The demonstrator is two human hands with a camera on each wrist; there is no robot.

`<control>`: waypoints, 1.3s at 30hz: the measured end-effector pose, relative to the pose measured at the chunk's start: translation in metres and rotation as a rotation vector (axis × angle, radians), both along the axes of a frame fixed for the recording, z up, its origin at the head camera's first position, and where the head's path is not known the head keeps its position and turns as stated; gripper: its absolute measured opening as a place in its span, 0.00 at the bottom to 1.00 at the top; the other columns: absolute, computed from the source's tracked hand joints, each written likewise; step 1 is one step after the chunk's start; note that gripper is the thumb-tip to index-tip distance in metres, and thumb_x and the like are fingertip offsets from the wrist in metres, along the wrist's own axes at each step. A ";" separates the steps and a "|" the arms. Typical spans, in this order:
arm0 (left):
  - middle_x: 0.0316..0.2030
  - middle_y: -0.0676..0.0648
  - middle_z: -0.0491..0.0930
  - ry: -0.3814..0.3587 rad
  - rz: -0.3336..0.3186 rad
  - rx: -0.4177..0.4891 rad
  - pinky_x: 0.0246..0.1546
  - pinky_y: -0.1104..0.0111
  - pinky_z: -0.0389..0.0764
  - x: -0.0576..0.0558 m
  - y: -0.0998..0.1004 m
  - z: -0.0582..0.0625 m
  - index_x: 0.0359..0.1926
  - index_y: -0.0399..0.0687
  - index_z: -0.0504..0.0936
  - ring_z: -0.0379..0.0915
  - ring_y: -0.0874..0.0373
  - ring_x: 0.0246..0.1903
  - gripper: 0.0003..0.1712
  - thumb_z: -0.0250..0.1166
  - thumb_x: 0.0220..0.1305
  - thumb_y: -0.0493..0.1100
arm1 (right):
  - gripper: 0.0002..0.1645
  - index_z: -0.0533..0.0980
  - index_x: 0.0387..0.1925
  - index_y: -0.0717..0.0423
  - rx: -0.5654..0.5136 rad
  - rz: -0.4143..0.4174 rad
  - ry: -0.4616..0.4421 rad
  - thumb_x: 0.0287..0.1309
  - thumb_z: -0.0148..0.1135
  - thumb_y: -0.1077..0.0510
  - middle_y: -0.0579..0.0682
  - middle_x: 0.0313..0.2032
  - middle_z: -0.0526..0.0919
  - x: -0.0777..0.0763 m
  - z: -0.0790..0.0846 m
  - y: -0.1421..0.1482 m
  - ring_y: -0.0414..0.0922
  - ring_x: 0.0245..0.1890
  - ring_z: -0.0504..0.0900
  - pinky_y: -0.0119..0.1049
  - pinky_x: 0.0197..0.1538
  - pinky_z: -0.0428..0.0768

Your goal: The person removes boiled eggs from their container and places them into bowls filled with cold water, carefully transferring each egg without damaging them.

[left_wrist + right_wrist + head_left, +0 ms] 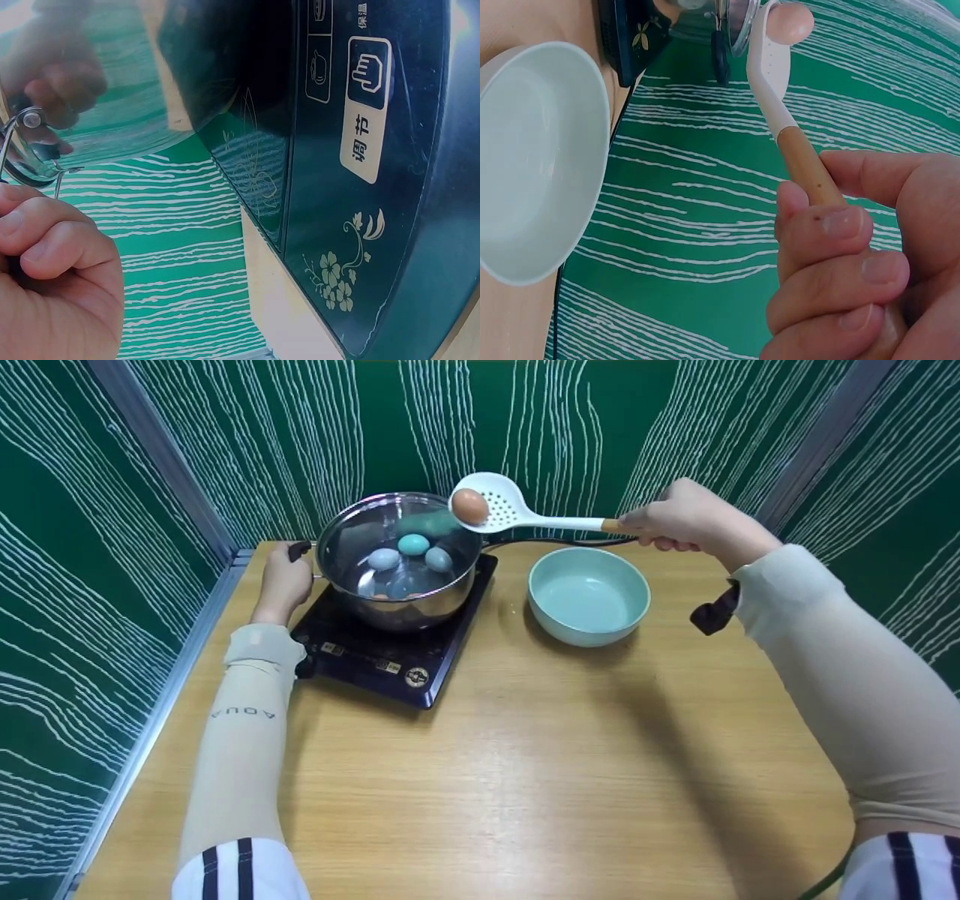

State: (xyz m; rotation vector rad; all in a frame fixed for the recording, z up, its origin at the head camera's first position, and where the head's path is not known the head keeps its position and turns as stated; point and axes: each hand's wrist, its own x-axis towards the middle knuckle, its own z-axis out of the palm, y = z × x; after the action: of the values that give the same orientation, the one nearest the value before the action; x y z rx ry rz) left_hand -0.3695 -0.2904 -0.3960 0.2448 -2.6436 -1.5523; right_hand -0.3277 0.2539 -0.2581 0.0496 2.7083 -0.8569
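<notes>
My right hand point(679, 521) grips the wooden handle point(806, 165) of a white slotted spoon point(510, 506), fingers curled round it. On the spoon's perforated bowl lies a brown egg point(470, 506), held up above the right rim of a steel pot point(405, 611). Inside the pot, several eggs sit in water, among them a turquoise egg point(413, 544) and a pale blue egg point(384, 559). With curled fingers, my left hand point(285, 581) holds the pot's left side handle; in the left wrist view those fingers point(71, 251) hide most of the handle.
The pot stands on a black induction cooker point(375, 667) at the table's back left. A light green bowl point(589, 634) is to its right, below the spoon. A black cable point(555, 540) runs behind the bowl, near the green wall point(517, 427) with white lines.
</notes>
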 end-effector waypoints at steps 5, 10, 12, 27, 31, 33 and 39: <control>0.35 0.49 0.68 0.004 -0.002 0.004 0.21 0.71 0.68 0.000 0.000 0.000 0.77 0.39 0.65 0.61 0.64 0.17 0.29 0.42 0.80 0.38 | 0.30 0.84 0.48 0.60 -0.003 -0.013 0.002 0.76 0.62 0.35 0.42 0.22 0.78 0.001 -0.001 0.012 0.40 0.20 0.71 0.34 0.26 0.71; 0.24 0.55 0.68 0.011 -0.005 0.022 0.19 0.71 0.67 -0.001 0.000 0.000 0.78 0.39 0.65 0.60 0.65 0.14 0.29 0.43 0.79 0.37 | 0.31 0.84 0.47 0.61 0.006 -0.021 0.011 0.76 0.61 0.35 0.42 0.21 0.77 0.003 -0.003 0.023 0.40 0.19 0.70 0.34 0.24 0.70; 0.19 0.57 0.67 0.015 -0.007 0.030 0.17 0.70 0.66 -0.002 0.000 -0.001 0.78 0.38 0.64 0.60 0.65 0.12 0.30 0.44 0.78 0.36 | 0.31 0.83 0.47 0.62 0.008 -0.025 0.016 0.76 0.61 0.36 0.42 0.20 0.77 0.005 -0.004 0.028 0.40 0.19 0.70 0.34 0.24 0.70; 0.19 0.57 0.67 0.020 0.001 0.030 0.18 0.71 0.67 -0.002 -0.001 -0.003 0.74 0.38 0.67 0.61 0.65 0.14 0.27 0.43 0.79 0.37 | 0.38 0.80 0.57 0.64 0.019 -0.078 -0.023 0.75 0.59 0.31 0.43 0.24 0.78 0.013 -0.014 0.063 0.42 0.22 0.72 0.35 0.27 0.71; 0.18 0.58 0.66 0.029 0.002 0.032 0.18 0.71 0.66 -0.002 -0.001 -0.004 0.72 0.38 0.67 0.61 0.65 0.13 0.25 0.43 0.78 0.36 | 0.39 0.79 0.57 0.64 0.023 -0.084 -0.036 0.75 0.60 0.31 0.43 0.24 0.77 0.015 -0.018 0.071 0.42 0.22 0.72 0.35 0.27 0.72; 0.18 0.58 0.66 0.031 0.002 0.032 0.18 0.71 0.66 -0.002 -0.001 -0.004 0.72 0.38 0.67 0.60 0.65 0.13 0.25 0.43 0.78 0.37 | 0.39 0.79 0.57 0.64 0.023 -0.083 -0.040 0.75 0.60 0.31 0.43 0.24 0.77 0.016 -0.020 0.075 0.42 0.22 0.72 0.35 0.27 0.72; 0.18 0.58 0.66 0.024 -0.002 0.031 0.18 0.70 0.66 0.000 0.000 -0.002 0.76 0.39 0.66 0.59 0.64 0.12 0.28 0.42 0.80 0.37 | 0.38 0.80 0.53 0.64 0.025 -0.083 -0.033 0.75 0.60 0.31 0.43 0.23 0.77 0.019 -0.027 0.086 0.42 0.21 0.72 0.36 0.26 0.72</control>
State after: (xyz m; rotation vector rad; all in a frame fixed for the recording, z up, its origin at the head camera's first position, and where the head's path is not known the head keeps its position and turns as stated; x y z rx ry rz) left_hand -0.3694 -0.2904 -0.3980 0.2233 -2.6038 -1.5880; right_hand -0.3083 0.3403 -0.2850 0.1808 2.7030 -0.8376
